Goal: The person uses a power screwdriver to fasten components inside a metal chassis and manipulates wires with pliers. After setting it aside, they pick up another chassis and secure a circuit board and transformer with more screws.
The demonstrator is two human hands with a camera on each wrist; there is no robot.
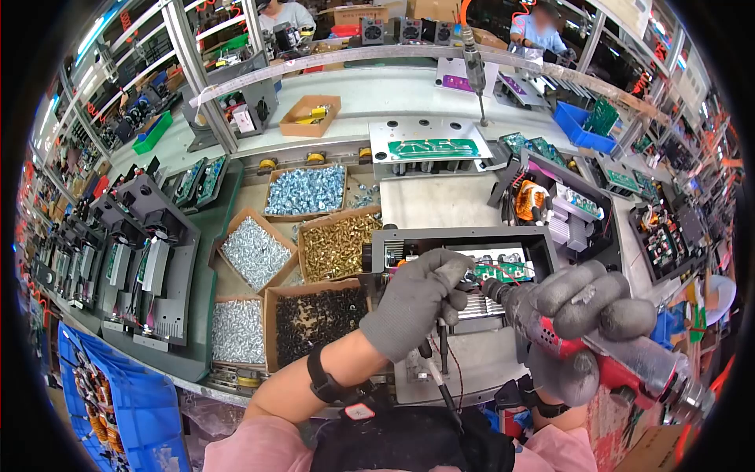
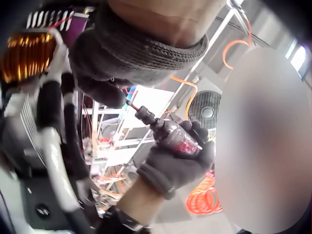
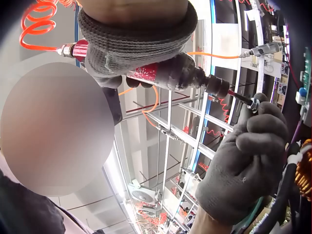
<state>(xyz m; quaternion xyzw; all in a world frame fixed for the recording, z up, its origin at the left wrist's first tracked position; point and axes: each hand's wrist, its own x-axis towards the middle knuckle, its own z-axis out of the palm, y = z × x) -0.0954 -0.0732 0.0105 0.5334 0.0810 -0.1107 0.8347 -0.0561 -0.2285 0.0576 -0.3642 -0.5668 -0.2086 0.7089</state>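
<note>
Both hands wear grey gloves. The right hand [image 1: 595,299] grips a red and grey power driver [image 1: 637,362], its bit pointing left. At the bit's tip, the left hand [image 1: 417,303] pinches a small shiny metal part [image 3: 254,105] with curled fingers, seen in the right wrist view; its exact kind is unclear. Just beyond the fingertips, a green circuit board [image 1: 503,270] lies inside a dark metal housing [image 1: 472,234]. Black and white cables [image 1: 435,374] hang over the housing's near side. In the left wrist view, the driver [image 2: 170,136] meets the left fingers.
Left of the housing stand boxes of brass screws [image 1: 338,245], black screws [image 1: 314,318] and silver screws [image 1: 255,253]. Another housing with an orange coil [image 1: 532,200] is at the right. A second driver [image 1: 474,67] hangs above the bench. A blue bin [image 1: 141,401] sits lower left.
</note>
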